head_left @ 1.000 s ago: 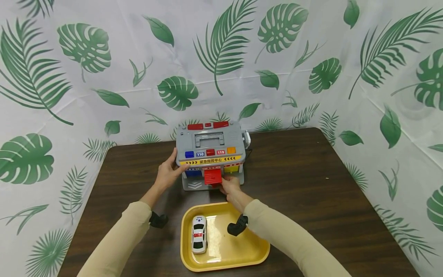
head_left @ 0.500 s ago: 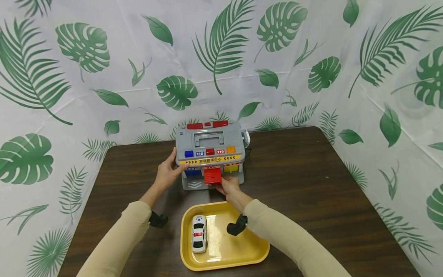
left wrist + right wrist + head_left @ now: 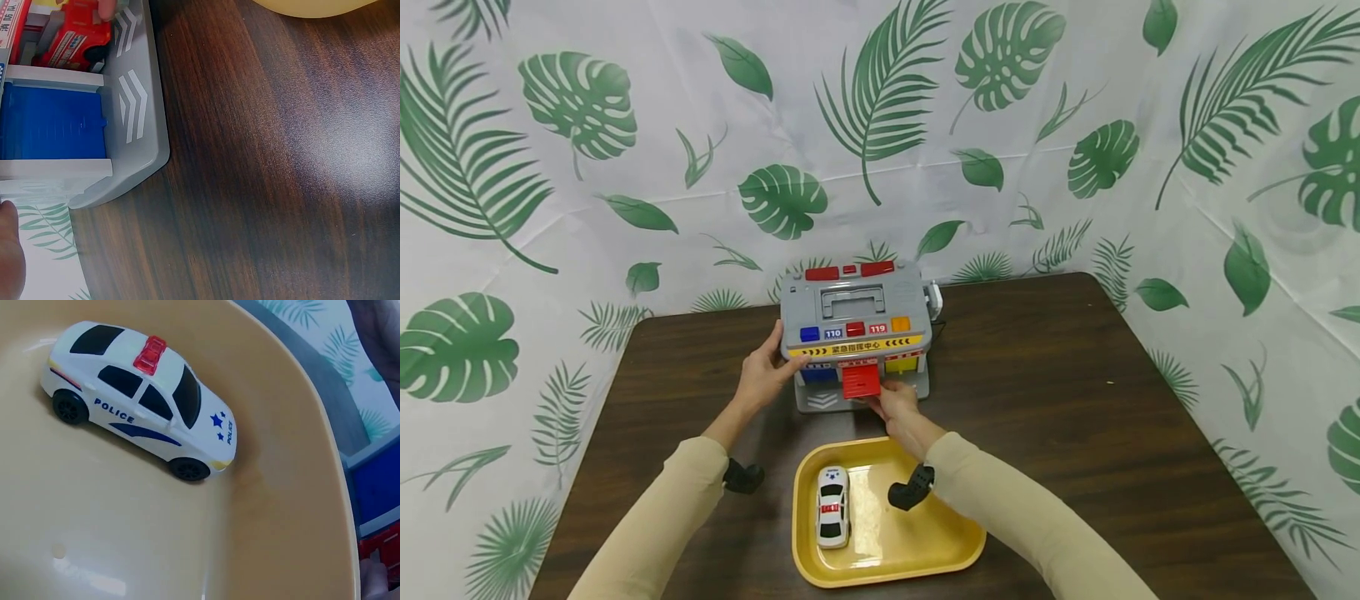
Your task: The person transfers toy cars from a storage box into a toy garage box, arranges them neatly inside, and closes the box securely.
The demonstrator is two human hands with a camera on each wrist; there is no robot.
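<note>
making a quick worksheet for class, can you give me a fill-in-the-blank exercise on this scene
The toy car bears the word ____.
It sits in a tray coloured ____.
The toy vehicle touching the right hand is coloured ____.
On the toy station, the number between blue button and red button is ____.

Missing words: POLICE; yellow; red; 110

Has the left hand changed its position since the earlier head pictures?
No. Judged against the grey toy station in the head view, the left hand stays at its front left corner, with no visible shift.
</note>
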